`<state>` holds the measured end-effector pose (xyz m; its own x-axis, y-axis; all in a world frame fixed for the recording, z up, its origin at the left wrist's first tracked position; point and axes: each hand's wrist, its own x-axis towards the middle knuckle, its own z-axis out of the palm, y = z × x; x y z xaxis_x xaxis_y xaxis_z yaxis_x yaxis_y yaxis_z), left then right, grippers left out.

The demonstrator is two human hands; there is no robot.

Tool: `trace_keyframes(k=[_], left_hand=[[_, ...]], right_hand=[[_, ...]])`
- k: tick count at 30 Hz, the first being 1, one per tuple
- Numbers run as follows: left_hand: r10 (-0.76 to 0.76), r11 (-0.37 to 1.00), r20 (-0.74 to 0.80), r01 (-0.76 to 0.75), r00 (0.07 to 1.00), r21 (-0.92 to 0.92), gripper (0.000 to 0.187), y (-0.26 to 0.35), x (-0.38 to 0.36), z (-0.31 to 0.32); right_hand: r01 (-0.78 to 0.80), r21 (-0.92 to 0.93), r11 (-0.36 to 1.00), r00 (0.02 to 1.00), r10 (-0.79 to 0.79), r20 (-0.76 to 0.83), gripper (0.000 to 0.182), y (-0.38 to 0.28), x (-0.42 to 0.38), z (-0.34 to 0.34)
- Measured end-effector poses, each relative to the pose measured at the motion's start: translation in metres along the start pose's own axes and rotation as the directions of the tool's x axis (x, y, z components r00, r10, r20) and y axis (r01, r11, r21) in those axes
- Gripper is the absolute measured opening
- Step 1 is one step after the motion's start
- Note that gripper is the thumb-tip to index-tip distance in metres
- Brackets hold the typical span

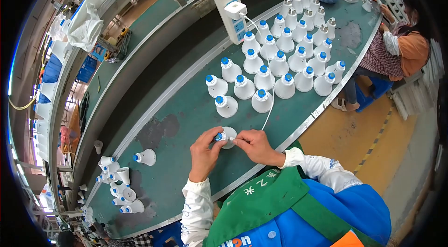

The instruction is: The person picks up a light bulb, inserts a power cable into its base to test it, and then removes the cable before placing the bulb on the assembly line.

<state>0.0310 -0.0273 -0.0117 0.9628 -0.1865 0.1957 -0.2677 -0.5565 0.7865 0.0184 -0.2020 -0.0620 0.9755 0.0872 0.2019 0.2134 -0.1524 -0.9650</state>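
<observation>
White bulb housing with blue cap is sitting on the green bench near its front edge; left hand is pinching the cap, right hand is gripping the base, fingers curled.

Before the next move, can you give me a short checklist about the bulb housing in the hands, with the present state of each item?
1. Grip: the left hand holds the white bulb housing at its blue cap end. Ok.
2. Other hand: the right hand pinches something small against the housing. Ok; what it pinches, cannot tell.
3. White cable from the power strip reaches the hands without a tangle. Ok.
4. Standing housings are upright, apart from the hands. Ok.
5. Pile of lying housings at the left is clear of both arms. Ok.
6. Seat of the blue cap on the held housing: cannot tell.
</observation>
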Motion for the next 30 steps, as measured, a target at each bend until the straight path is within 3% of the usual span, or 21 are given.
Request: trace_keyframes(k=[11, 18, 24, 30], left_hand=[[0.013, 1.000, 0.025, -0.013, 1.000, -0.018, 0.032, -0.003, 0.003, -0.002], [0.014, 1.000, 0.039, -0.015, 0.999, 0.004, 0.032, -0.005, 0.002, -0.001], [0.040, 0.998, 0.020, -0.041, 0.999, 0.050, 0.029, -0.001, 0.002, 0.000], [0.094, 0.991, -0.024, -0.091, 0.995, 0.098, 0.034, 0.000, -0.003, 0.004]], right_hand=[[-0.112, 0.090, 0.990, 0.982, 0.097, 0.160, 0.011, 0.003, 0.008, -0.009], [-0.222, 0.061, 0.973, 0.966, 0.211, 0.151, 0.013, -0.005, 0.010, -0.005], [-0.214, 0.039, 0.976, 0.971, 0.208, 0.116, 0.014, -0.001, 0.011, 0.003], [-0.031, -0.004, 0.999, 0.995, 0.032, 0.095, 0.016, 0.004, 0.015, 0.000]])
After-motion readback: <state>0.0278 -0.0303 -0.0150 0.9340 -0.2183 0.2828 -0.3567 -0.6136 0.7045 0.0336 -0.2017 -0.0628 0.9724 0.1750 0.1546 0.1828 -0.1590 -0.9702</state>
